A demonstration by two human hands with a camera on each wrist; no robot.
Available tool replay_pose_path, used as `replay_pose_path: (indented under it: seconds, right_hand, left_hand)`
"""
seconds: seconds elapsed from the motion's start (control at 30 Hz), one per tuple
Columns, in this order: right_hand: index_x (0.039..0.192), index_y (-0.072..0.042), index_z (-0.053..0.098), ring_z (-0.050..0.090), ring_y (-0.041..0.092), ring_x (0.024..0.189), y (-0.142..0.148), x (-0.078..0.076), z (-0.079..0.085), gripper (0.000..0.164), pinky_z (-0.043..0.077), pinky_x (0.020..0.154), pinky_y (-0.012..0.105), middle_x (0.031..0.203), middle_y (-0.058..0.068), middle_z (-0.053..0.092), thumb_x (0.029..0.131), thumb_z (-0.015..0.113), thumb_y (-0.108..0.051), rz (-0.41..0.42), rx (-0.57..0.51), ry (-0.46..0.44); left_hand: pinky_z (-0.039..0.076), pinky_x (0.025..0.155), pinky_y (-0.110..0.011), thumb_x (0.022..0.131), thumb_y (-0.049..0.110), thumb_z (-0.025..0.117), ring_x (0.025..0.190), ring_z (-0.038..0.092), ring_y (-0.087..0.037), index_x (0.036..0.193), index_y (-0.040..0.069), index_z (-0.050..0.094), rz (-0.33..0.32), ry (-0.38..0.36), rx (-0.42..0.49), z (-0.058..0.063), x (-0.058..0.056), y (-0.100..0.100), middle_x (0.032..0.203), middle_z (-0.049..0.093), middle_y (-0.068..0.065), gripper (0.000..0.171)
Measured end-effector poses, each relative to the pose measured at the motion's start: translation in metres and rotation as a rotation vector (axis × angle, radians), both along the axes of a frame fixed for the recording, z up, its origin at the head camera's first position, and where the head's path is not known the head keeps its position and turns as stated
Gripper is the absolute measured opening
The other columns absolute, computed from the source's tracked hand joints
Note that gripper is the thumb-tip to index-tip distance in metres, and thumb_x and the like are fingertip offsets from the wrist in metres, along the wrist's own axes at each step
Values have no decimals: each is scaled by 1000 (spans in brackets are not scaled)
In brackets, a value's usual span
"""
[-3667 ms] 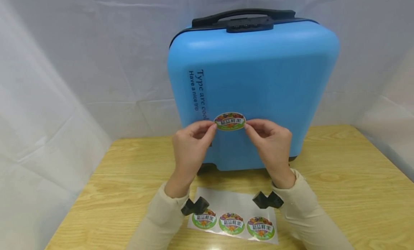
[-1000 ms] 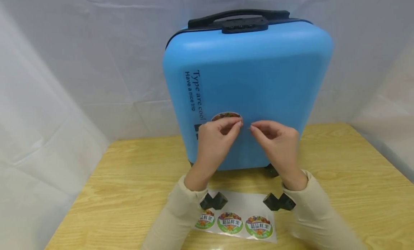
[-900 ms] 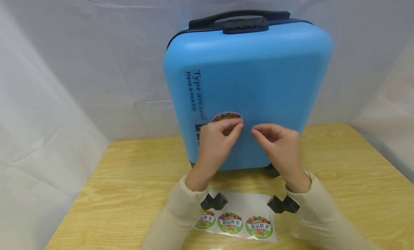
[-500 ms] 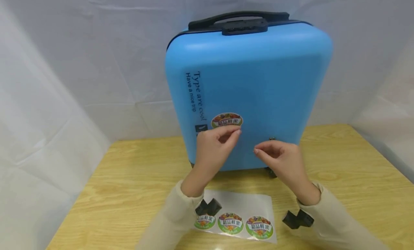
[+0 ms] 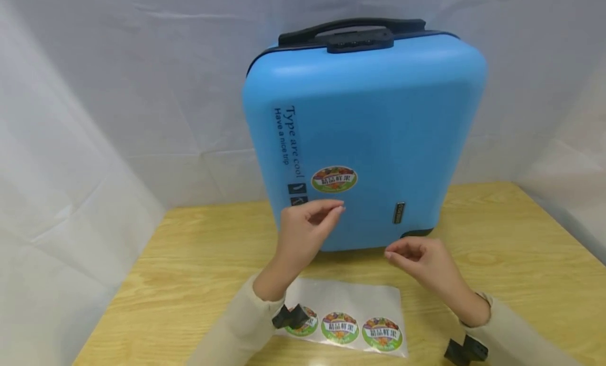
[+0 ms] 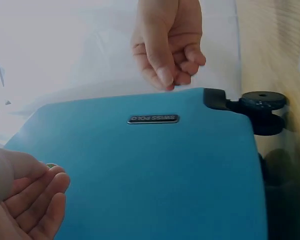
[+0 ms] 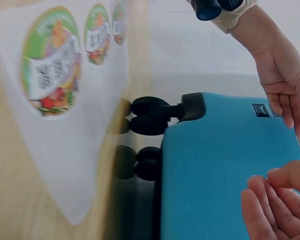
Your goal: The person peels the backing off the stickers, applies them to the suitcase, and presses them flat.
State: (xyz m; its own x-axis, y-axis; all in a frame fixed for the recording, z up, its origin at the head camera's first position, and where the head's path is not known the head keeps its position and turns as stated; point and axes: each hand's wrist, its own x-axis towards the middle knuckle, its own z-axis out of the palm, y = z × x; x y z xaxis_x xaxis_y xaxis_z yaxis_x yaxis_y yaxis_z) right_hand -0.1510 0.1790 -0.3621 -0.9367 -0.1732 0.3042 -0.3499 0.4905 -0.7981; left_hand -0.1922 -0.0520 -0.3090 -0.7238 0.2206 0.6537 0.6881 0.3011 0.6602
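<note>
An oval fruit sticker [image 5: 334, 179], green at its lower edge, lies flat on the front of the upright blue suitcase [image 5: 379, 129], right of the printed lettering. Just below it hovers my left hand [image 5: 303, 234], thumb and index tips close together, with nothing visible between them. My right hand [image 5: 423, 263] hangs lower, in front of the suitcase's bottom right corner, its fingers loosely curled and holding nothing. In the left wrist view, only a sliver of the sticker [image 6: 51, 165] shows behind the left fingertips. A sticker sheet [image 5: 345, 295] with several similar stickers lies on the table, partly covered by my left sleeve.
The suitcase stands on the wooden table [image 5: 199, 261] before a white cloth backdrop [image 5: 142, 82]. Its black handle [image 5: 352, 25] is on top; black wheels [image 7: 149, 116] show at the bottom. A small nameplate [image 5: 399, 213] sits low on its right side.
Earlier both hands held the sticker by its ends against the suitcase. Now it stays there uncovered; the right hand has moved down and right, the left slightly down.
</note>
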Motion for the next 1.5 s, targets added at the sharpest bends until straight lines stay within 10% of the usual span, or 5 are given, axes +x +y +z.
replay_pose_path:
  seconds: [0.53,1.0,1.5]
  right_hand:
    - [105,9,66,69,18,76,22,18,-23,31,56,70,26,92,18,70,88,67,-17,82,-133,-371]
    - [99,9,68,64,5,75,23,26,-46,21,54,65,23,94,17,69,85,67,-7,241,-56,-408]
    - [103,14,65,60,7,71,23,31,-60,27,52,61,22,87,12,68,80,64,0,298,-17,-516]
  left_hand:
    - [56,63,-24,88,11,67,74,68,-14,97,2,74,-50,-144,25,-18,3,-11,89,73,-7,15]
    - [56,61,-25,88,11,66,73,69,-29,98,0,73,-135,-184,1,-34,4,-18,91,73,-9,16]
    - [56,64,-23,88,13,67,72,68,-10,98,2,73,-143,-244,-65,-50,7,-16,89,73,-7,16]
